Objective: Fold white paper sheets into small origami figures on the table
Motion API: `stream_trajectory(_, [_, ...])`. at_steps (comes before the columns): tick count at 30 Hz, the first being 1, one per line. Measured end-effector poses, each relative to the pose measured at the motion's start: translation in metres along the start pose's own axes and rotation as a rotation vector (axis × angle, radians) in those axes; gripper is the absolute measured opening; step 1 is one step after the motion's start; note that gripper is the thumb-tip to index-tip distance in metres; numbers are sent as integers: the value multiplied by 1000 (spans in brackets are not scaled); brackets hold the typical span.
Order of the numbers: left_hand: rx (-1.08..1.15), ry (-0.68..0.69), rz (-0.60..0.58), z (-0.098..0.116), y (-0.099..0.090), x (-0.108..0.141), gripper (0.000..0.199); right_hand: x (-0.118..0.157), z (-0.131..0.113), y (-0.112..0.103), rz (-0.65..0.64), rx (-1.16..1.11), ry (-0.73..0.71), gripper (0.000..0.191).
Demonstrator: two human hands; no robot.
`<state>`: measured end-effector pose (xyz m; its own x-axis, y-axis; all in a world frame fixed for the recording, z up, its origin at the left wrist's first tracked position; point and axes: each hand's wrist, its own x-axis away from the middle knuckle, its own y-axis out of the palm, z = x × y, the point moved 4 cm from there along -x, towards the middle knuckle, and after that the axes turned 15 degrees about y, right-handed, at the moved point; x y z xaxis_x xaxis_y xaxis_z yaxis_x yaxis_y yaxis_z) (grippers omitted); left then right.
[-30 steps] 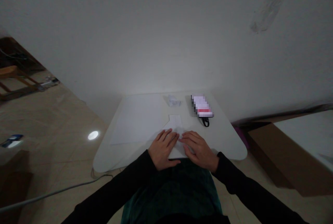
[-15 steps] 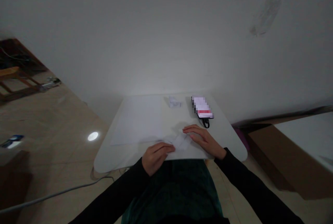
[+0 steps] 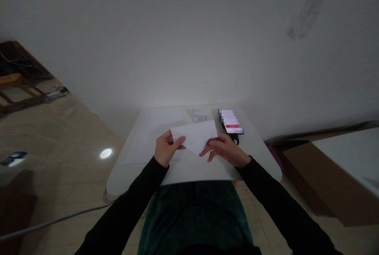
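Observation:
A folded piece of white paper [image 3: 194,134] is held up above the front part of the table, its long straight edge at the top and a point at the bottom. My left hand [image 3: 167,146] grips its left end, thumb on the near face and fingers behind. Beside the lower right edge is my right hand [image 3: 225,149], its fingers bent and apart. Those fingertips touch or nearly touch the paper; I cannot tell which. Behind it sits a small folded white paper piece [image 3: 198,115], partly covered.
On the white table [image 3: 189,172], a flat white sheet [image 3: 148,136] lies at the left. A phone [image 3: 231,121] with a lit screen and black cable is at the back right. The wall rises behind the table. A cardboard box [image 3: 331,180] stands on the right.
The folded paper has been lifted off the table and turned up to face me. My left hand has risen with it, and my right hand has shifted slightly left, its fingers now curled more.

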<state>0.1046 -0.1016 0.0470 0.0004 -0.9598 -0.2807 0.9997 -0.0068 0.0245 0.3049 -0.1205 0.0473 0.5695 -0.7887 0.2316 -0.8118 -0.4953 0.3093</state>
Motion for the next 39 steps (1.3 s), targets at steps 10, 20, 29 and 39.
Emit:
stream_trajectory(10, [49,-108,-464,11,-6,-7,36,-10,-1,-5,243,163,-96,26])
stream_trajectory(20, [32,-104,-412,-17,-14,-67,45,-67,-14,-24,173,119,-119,37])
stream_trajectory(29, [103,-256,-435,-55,-31,-82,38,-81,5,-41,130,-81,-10,24])
stream_trajectory(39, [170,-204,-211,-57,-26,-94,16,-81,5,-51,268,-102,-92,9])
